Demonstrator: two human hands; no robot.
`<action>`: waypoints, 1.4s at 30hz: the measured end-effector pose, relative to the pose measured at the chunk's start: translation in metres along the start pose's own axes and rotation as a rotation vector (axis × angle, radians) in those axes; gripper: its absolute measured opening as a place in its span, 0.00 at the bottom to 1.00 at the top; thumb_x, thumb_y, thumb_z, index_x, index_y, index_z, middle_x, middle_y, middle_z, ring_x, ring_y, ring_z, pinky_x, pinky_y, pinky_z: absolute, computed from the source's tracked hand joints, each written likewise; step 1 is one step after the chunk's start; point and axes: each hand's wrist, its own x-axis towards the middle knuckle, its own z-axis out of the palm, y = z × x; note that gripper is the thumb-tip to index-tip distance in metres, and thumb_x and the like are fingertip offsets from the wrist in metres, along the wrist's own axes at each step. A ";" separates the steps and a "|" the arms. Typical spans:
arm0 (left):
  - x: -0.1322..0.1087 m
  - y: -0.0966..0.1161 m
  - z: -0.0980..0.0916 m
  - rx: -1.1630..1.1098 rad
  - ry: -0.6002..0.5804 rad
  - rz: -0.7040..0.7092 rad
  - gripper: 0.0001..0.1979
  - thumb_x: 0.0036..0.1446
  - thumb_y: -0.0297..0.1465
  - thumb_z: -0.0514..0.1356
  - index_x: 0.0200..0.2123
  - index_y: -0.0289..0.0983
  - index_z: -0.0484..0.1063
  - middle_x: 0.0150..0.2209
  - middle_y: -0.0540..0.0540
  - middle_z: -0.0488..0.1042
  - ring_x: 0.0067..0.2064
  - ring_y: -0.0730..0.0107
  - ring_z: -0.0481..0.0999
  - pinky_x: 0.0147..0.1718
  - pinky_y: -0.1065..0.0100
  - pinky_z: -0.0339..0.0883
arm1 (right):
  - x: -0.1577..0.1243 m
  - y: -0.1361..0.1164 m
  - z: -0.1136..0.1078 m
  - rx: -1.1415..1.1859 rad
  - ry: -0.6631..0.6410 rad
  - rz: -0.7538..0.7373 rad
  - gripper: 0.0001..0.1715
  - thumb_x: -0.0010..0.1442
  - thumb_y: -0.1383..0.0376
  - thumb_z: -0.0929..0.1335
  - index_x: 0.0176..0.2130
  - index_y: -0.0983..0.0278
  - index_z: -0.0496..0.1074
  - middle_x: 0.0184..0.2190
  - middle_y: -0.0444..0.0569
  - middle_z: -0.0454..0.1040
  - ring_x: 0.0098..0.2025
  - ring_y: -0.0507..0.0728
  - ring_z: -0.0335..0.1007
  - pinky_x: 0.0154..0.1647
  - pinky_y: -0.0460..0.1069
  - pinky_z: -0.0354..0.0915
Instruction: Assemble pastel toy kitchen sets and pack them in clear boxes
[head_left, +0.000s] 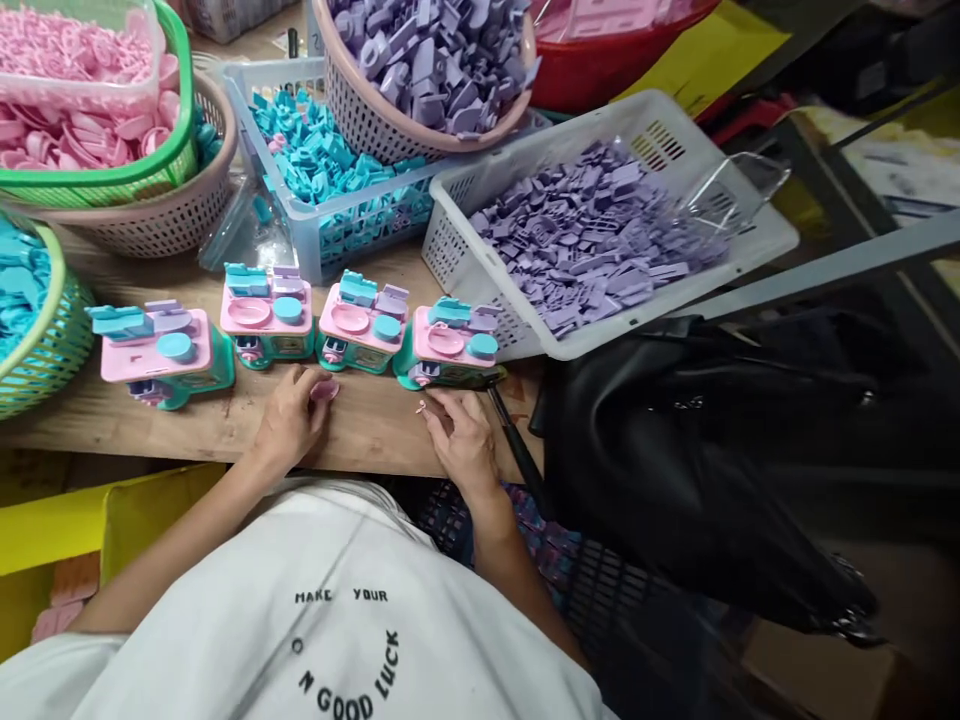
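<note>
My left hand (291, 415) rests near the front of the wooden table, its fingers closed on a pink basin (325, 390). A small pale pink piece (421, 407) shows at the thumb and fingertips of my right hand (463, 438); its exact kind is too small to tell. In front of my hands stand toy kitchen units in a row. The leftmost toy unit (157, 350) has a bare pink top beside its blue disc. A second (266, 315), a third (363, 322) and a fourth toy unit (448, 342) each carry a round pink basin.
Behind the row stand a blue basket (307, 235), a white basket (517, 285) of purple parts and a pink basket (390, 130). Green baskets (75, 325) sit at left. A black-handled tool (517, 445) lies by my right hand, near a black bag (675, 430).
</note>
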 end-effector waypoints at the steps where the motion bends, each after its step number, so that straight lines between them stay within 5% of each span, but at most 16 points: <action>1: 0.000 0.000 -0.001 -0.038 0.007 -0.027 0.08 0.61 0.31 0.58 0.42 0.37 0.73 0.38 0.44 0.75 0.37 0.65 0.75 0.38 0.65 0.69 | 0.003 0.000 0.000 0.014 -0.023 -0.035 0.13 0.67 0.62 0.66 0.48 0.59 0.78 0.37 0.51 0.72 0.40 0.59 0.70 0.44 0.55 0.69; 8: -0.004 -0.001 -0.006 -0.343 -0.030 -0.346 0.08 0.60 0.36 0.59 0.34 0.37 0.70 0.30 0.46 0.77 0.30 0.68 0.75 0.31 0.67 0.68 | 0.017 -0.009 0.006 0.036 -0.079 -0.144 0.11 0.67 0.61 0.65 0.34 0.60 0.74 0.31 0.50 0.75 0.35 0.58 0.70 0.39 0.54 0.68; 12: -0.006 0.005 -0.007 -0.748 -0.121 -0.546 0.17 0.55 0.45 0.64 0.34 0.37 0.67 0.29 0.48 0.76 0.28 0.69 0.76 0.25 0.70 0.68 | 0.023 -0.055 0.018 0.325 -0.128 0.023 0.10 0.68 0.59 0.65 0.36 0.61 0.71 0.30 0.47 0.77 0.27 0.53 0.71 0.30 0.49 0.68; 16: -0.007 0.013 -0.013 -1.041 -0.251 -0.640 0.26 0.46 0.50 0.70 0.36 0.34 0.73 0.27 0.49 0.74 0.25 0.75 0.71 0.23 0.74 0.64 | 0.034 -0.094 0.034 0.637 -0.210 0.124 0.09 0.65 0.58 0.67 0.37 0.61 0.72 0.32 0.46 0.78 0.30 0.52 0.74 0.32 0.47 0.71; 22: -0.009 0.013 -0.017 -1.185 -0.195 -0.756 0.24 0.40 0.46 0.75 0.33 0.34 0.77 0.26 0.49 0.73 0.24 0.79 0.67 0.22 0.75 0.59 | 0.044 -0.097 0.050 0.973 -0.415 0.409 0.16 0.57 0.53 0.72 0.33 0.63 0.71 0.27 0.44 0.76 0.27 0.52 0.72 0.29 0.47 0.71; 25: -0.008 0.013 -0.016 -1.200 -0.162 -0.777 0.24 0.38 0.45 0.75 0.31 0.33 0.77 0.26 0.50 0.74 0.24 0.80 0.66 0.21 0.76 0.58 | 0.042 -0.095 0.053 1.055 -0.390 0.485 0.17 0.54 0.53 0.74 0.35 0.62 0.70 0.25 0.40 0.73 0.23 0.49 0.68 0.25 0.44 0.68; 29: -0.004 0.016 -0.016 -1.237 -0.200 -0.807 0.24 0.37 0.44 0.76 0.30 0.32 0.76 0.24 0.51 0.72 0.23 0.81 0.65 0.21 0.78 0.58 | 0.037 -0.096 0.051 0.995 -0.234 0.322 0.11 0.59 0.57 0.72 0.37 0.61 0.72 0.30 0.42 0.75 0.29 0.50 0.72 0.31 0.45 0.71; 35: -0.001 0.020 -0.017 -1.260 -0.293 -0.838 0.24 0.37 0.44 0.75 0.28 0.32 0.72 0.23 0.53 0.69 0.21 0.84 0.63 0.20 0.80 0.56 | 0.037 -0.092 0.034 0.592 -0.143 -0.080 0.04 0.64 0.65 0.70 0.39 0.59 0.77 0.33 0.45 0.78 0.35 0.52 0.75 0.37 0.47 0.72; 42: -0.010 0.033 -0.011 -0.633 -0.157 -0.478 0.14 0.59 0.41 0.58 0.30 0.36 0.66 0.22 0.53 0.66 0.22 0.77 0.66 0.21 0.75 0.59 | 0.040 -0.108 0.029 0.466 0.036 -0.133 0.03 0.65 0.69 0.68 0.38 0.61 0.73 0.37 0.48 0.79 0.40 0.53 0.77 0.43 0.48 0.73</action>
